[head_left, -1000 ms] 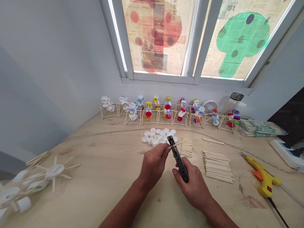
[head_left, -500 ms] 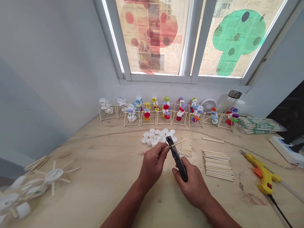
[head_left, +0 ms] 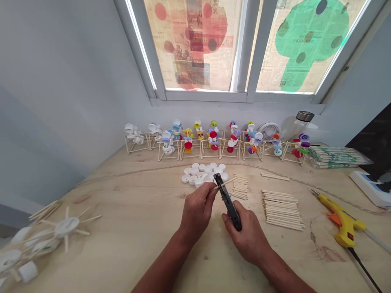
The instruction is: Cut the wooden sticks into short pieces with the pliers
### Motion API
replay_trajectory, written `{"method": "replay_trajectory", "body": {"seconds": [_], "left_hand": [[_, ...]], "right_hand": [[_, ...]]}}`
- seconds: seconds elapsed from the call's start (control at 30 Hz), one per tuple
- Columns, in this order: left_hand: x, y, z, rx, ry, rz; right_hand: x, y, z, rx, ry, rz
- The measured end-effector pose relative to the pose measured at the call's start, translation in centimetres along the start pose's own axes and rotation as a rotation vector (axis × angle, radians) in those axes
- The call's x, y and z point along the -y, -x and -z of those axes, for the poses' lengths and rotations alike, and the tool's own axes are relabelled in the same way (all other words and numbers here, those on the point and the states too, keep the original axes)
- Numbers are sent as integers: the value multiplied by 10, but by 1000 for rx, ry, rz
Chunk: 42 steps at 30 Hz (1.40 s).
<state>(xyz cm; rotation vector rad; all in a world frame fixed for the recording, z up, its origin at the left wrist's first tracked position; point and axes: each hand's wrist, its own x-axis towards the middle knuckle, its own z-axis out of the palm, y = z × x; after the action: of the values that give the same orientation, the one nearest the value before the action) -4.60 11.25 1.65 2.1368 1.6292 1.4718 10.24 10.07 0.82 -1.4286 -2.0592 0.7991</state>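
My left hand pinches a thin wooden stick that points up and to the right. Closed round the handles of black pliers is my right hand. The pliers' jaws lie across the stick just beyond my left fingertips; whether they bite into it I cannot tell. Behind the jaws sits a cluster of white bottle caps. Short cut sticks lie in a pile right of the jaws, and longer sticks are laid in a row further right.
A yellow glue gun lies at the right, near a white power strip. Stick frames with coloured caps line the back, beside a small fan and bottle. A spoked cap wheel rests at left. A cord crosses behind.
The camera view has shifted slightly. Both hands, the stick and the pliers keep nearly the same pose.
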Motion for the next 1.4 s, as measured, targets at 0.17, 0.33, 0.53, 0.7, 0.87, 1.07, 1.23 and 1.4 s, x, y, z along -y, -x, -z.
{"method": "replay_trajectory", "body": {"seconds": [0.17,0.33,0.53,0.7,0.87,1.07,1.23,1.4], "left_hand": [[5,0,-5,-33,-48,-35],[8,2,-7,-95,-116,-135],[7,3,-5,-104,-167,-200],[4,2,0,-86,-210,-202],[2,1,4,-41,-216,-200],[1,0,9,47,-121,-155],[-2,-1,12,91,-1,-47],[-3,-1,11,116,102,28]], "right_hand": [[-2,-4,-2,-3,-5,-14],[-2,-4,0,-6,-28,-18],[2,2,5,13,-29,-32],[3,3,6,8,0,-5],[2,2,5,-7,41,23],[0,3,5,-18,70,43],[-2,2,4,-26,100,58],[-4,2,4,-36,125,61]]}}
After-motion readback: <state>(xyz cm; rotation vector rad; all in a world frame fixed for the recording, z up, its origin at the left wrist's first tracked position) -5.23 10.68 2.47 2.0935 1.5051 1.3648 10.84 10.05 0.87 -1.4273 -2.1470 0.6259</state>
